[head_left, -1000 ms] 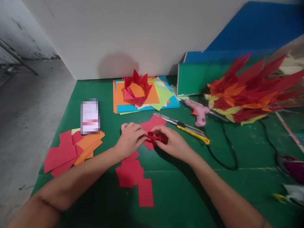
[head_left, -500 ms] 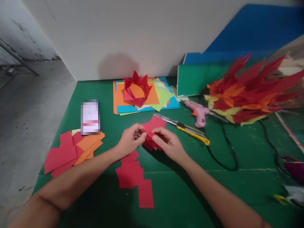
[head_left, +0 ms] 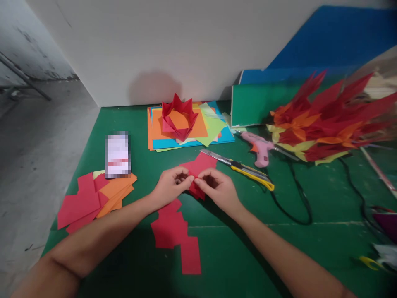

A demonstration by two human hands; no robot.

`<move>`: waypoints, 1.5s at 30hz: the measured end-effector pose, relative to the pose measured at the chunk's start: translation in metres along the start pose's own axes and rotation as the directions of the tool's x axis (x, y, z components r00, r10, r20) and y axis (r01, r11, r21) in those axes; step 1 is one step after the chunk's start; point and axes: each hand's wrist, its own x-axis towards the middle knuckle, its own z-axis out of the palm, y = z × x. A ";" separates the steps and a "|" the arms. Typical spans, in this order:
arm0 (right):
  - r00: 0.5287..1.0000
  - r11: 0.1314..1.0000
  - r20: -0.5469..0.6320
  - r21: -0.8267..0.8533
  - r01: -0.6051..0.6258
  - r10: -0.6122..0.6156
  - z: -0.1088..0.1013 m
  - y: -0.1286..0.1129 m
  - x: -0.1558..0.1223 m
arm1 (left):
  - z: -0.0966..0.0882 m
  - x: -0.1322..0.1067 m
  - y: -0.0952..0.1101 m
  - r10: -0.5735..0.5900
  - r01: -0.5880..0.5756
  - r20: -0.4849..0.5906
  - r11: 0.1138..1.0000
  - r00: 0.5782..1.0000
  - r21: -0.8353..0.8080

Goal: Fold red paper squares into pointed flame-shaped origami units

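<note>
My left hand (head_left: 169,186) and my right hand (head_left: 217,189) meet over the green table (head_left: 130,124), fingers curled, both pinching a small folded red paper piece (head_left: 194,185) between their fingertips. More red paper (head_left: 201,162) lies flat just behind the hands. Several red paper squares (head_left: 176,236) lie on the table close in front of my left wrist. A folded red paper crown (head_left: 179,115) sits on a stack of coloured paper sheets (head_left: 189,128) farther back.
A pile of red and orange squares (head_left: 93,198) and a blurred card (head_left: 117,154) lie at left. A yellow utility knife (head_left: 245,169), a pink glue gun (head_left: 259,147) with black cord (head_left: 297,194), and a red-orange paper flower cluster (head_left: 328,120) lie at right. A white wall (head_left: 173,45) stands behind.
My hands have drawn closer together; the red piece, held flat and long a second ago, is now folded smaller and pinched between the fingertips.
</note>
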 end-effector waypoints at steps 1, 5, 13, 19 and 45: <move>1.000 1.000 -0.006 0.005 0.003 -0.002 0.000 0.000 0.000 | 0.000 0.000 0.000 0.006 -0.006 -0.008 1.000 1.000 0.004; 0.999 0.999 -0.030 -0.014 0.032 -0.032 0.000 0.000 -0.001 | 0.000 -0.001 0.002 0.017 -0.017 -0.027 1.000 0.999 0.017; 0.986 0.972 -0.074 -0.195 0.131 -0.148 0.001 -0.002 -0.005 | 0.000 -0.002 0.002 0.019 -0.020 0.016 0.992 1.000 0.124; 0.950 0.913 -0.045 -0.295 0.283 -0.309 0.002 -0.004 -0.007 | -0.002 -0.001 0.001 0.009 -0.013 0.042 0.996 0.999 0.090; 0.851 0.760 0.016 -0.441 0.478 -0.526 -0.004 -0.001 -0.002 | 0.001 -0.002 0.002 0.092 -0.092 0.007 0.967 0.996 0.239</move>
